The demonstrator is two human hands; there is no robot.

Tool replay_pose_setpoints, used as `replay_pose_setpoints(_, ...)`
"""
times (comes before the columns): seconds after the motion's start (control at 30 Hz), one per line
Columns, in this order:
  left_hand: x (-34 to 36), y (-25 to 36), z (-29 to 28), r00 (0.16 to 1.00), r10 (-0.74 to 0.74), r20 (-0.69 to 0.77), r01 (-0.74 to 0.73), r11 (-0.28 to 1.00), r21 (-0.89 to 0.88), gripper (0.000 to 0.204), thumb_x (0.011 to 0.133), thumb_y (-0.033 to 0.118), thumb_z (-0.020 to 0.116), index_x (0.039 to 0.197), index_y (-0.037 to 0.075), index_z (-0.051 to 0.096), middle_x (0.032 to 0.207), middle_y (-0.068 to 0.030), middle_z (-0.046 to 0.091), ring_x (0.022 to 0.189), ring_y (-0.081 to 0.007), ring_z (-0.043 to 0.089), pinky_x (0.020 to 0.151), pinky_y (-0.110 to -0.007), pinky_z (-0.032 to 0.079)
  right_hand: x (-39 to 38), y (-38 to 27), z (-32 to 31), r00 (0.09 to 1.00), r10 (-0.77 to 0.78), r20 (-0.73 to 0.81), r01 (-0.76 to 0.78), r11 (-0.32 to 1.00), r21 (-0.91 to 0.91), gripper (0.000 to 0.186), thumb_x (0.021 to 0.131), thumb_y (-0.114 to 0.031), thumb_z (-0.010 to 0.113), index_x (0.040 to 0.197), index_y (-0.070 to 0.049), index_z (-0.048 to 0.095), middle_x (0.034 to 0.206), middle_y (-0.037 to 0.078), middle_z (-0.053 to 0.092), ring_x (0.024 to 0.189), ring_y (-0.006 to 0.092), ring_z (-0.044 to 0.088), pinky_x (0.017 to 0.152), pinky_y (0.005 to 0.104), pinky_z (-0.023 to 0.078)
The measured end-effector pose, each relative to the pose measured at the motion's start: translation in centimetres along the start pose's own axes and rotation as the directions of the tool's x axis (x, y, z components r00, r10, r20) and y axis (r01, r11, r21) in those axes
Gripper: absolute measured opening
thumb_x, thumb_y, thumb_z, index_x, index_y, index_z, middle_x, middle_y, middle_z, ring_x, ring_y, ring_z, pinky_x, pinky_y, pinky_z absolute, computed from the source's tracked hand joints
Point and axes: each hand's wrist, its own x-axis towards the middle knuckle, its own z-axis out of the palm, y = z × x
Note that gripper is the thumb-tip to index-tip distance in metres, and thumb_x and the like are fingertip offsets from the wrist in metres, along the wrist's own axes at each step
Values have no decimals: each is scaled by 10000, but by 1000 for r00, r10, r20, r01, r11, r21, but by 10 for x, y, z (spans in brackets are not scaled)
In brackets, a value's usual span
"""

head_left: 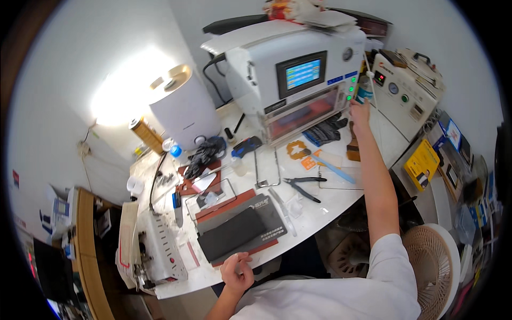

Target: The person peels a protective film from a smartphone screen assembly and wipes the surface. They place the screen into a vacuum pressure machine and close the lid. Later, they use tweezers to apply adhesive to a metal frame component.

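Head view: has right hand (pixel 360 111) in upper right of pic, at end of a long stretched bare arm, w/ a fingertip at the lowest of the green lit buttons (pixel 349 98) on front of the white machine (pixel 266 69). Finds this machine at upper ctr, incl. blue lit screen (pixel 302 73) and see-through window (pixel 304 113) below. Cannot tell if pressing or only just beside. Points w/ one finger; cannot tell how far closed in the other fingers, nor if gripping smth.

Has left hand (pixel 238 272) in lower ctr, at front edge of the white table (pixel 330 208), w/ fingers loosely bent, approx. half open, holding nothing visible. Is nearest there to a flat dark slab (pixel 232 233), lying on a grey printed mat (pixel 272 217).

Can see also, in mid pic: pliers (pixel 303 188) w/ dark handles, a light-blue strip (pixel 336 169), a thin rectangular frame (pixel 267 184), and a dark knit glove (pixel 324 132) just below the machine. Can see at upper left a tall white cylinder (pixel 186 114), at lower left a white slotted box (pixel 166 248), at upper right a second white machine (pixel 397 104), at lower right a round fan (pixel 432 261).
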Motion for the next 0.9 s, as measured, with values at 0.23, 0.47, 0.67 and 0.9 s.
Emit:
replay_pose_setpoints(0.23,-1,4,-6,999,13,-40,-13,1000,-8,583,804,-189,481,1359,-17,429,971,-179,677,679,-211,683,678,-291,534,-186,-96,40,930,-365,-42,364,896,253,387,888,-3,593,1263,7,496,985,70,588,846,146,594,723,286,499)
replay_pose_setpoints(0.47,3,1,-8,998,48,-38,-52,995,-84,557,807,-178,487,1340,-22,441,965,-192,673,672,-223,698,624,-316,574,-320,-133,109,425,-476,769,760,650,-18,512,832,-270,738,1267,-51,581,1161,125,638,1090,295,592,925,397,490)
replay_pose_setpoints(0.67,-1,-2,-7,988,-19,-154,-1,991,-134,523,775,-145,551,1277,1,518,967,-165,712,674,-215,706,588,-311,582,-333,-110,156,443,-176,879,761,591,-266,595,785,-334,757,1292,-90,565,1151,166,645,1084,338,605,939,423,484)
replay_pose_setpoints(0.9,4,1,-14,999,4,-42,-11,985,-171,538,784,-177,529,1299,-27,486,947,-166,694,671,-221,701,613,-308,577,-328,-97,147,522,-300,799,739,627,-247,567,792,-251,740,1296,-78,545,1079,153,654,1011,332,621,889,428,499)
